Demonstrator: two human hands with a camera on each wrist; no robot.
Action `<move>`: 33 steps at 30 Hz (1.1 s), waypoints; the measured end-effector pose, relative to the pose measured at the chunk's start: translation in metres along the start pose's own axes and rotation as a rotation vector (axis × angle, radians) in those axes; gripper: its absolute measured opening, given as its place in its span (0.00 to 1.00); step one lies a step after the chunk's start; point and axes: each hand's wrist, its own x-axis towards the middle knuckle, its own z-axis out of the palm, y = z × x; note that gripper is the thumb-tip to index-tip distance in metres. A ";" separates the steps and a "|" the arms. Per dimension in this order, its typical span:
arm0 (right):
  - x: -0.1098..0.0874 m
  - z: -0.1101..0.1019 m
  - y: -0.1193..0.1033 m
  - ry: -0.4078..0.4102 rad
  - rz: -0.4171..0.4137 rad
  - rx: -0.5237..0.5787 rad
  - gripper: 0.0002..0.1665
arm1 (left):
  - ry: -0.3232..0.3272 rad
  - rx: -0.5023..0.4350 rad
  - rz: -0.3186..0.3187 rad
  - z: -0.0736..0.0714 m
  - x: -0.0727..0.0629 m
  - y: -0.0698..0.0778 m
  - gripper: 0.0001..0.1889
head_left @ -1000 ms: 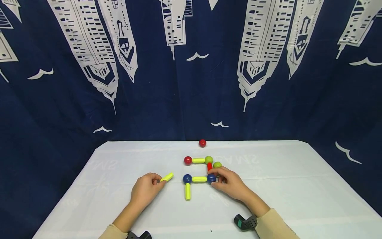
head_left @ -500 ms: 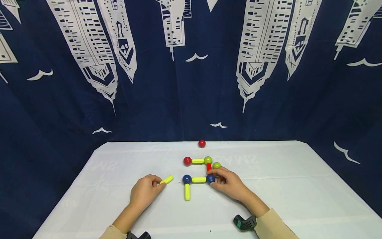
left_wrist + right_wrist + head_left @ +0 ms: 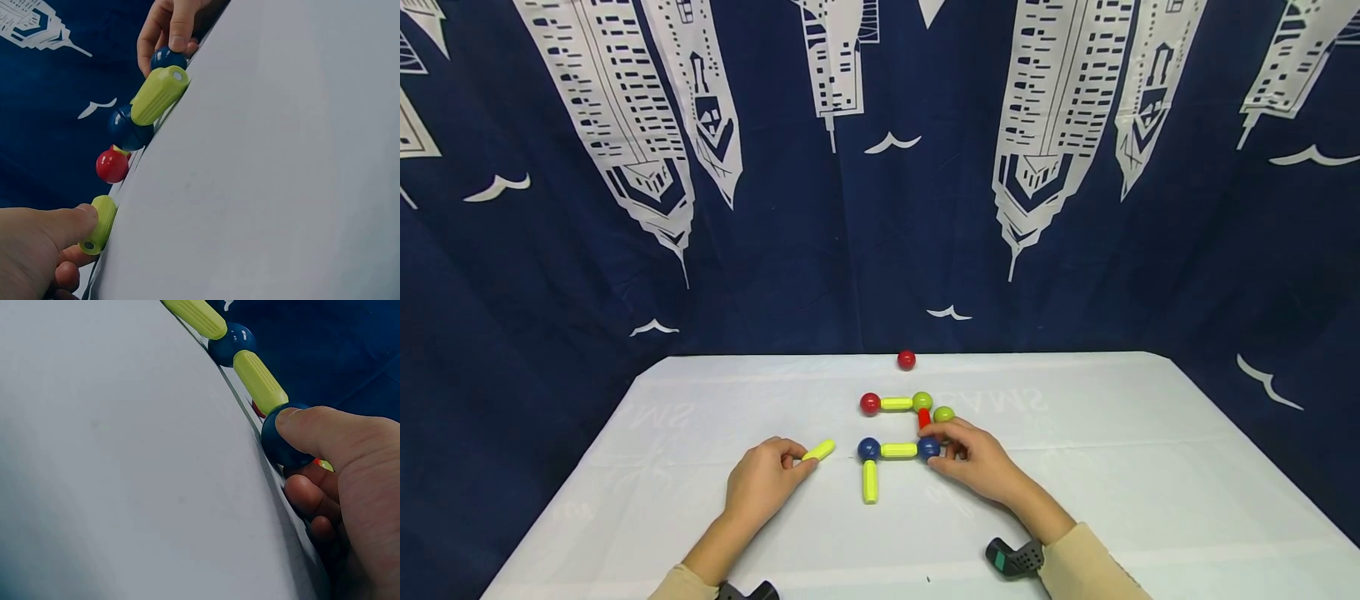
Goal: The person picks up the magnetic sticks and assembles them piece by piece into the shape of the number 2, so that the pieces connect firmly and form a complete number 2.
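My left hand [image 3: 765, 481] pinches a loose yellow magnetic rod [image 3: 818, 451] between thumb and fingers, left of the joined pieces. My right hand [image 3: 976, 457] grips the right blue ball [image 3: 284, 440], its thumb on the near side. From that ball a yellow rod [image 3: 898, 451] runs left to another blue ball [image 3: 868, 449], and a further yellow rod [image 3: 870, 483] points from there toward me. A red rod [image 3: 923, 417], partly behind my fingertips, leads away to a green ball [image 3: 922, 402]. A yellow rod [image 3: 896, 404] links that to a red ball [image 3: 870, 404].
A loose green ball [image 3: 943, 414] sits just beyond my right fingers. Another red ball [image 3: 906, 360] lies at the far edge of the white table [image 3: 1075, 517]. Behind it hangs a dark blue printed cloth [image 3: 850, 225].
The left hand's rod tilts slightly flatter than a second ago. Both hands otherwise keep their places, and the joined pieces have not changed.
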 end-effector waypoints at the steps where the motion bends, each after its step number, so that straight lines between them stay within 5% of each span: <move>1: 0.000 0.000 0.000 0.000 -0.002 0.000 0.23 | -0.003 -0.006 -0.006 0.000 0.000 0.000 0.12; 6: 0.000 0.000 0.001 0.001 -0.009 -0.004 0.23 | 0.002 -0.051 -0.028 0.000 0.002 0.001 0.15; 18: -0.001 -0.001 0.002 -0.007 -0.002 -0.007 0.23 | 0.036 -0.204 0.076 -0.009 0.003 0.017 0.11; 22: 0.000 -0.003 0.001 0.001 0.010 -0.011 0.23 | -0.044 -0.283 0.087 -0.009 0.010 0.034 0.13; 27: 0.002 -0.003 0.002 0.006 -0.001 -0.002 0.22 | -0.184 -0.268 0.144 0.007 0.017 0.050 0.16; 33: 0.002 -0.001 0.002 0.002 -0.003 -0.006 0.23 | -0.302 -0.390 0.126 0.027 0.020 0.050 0.18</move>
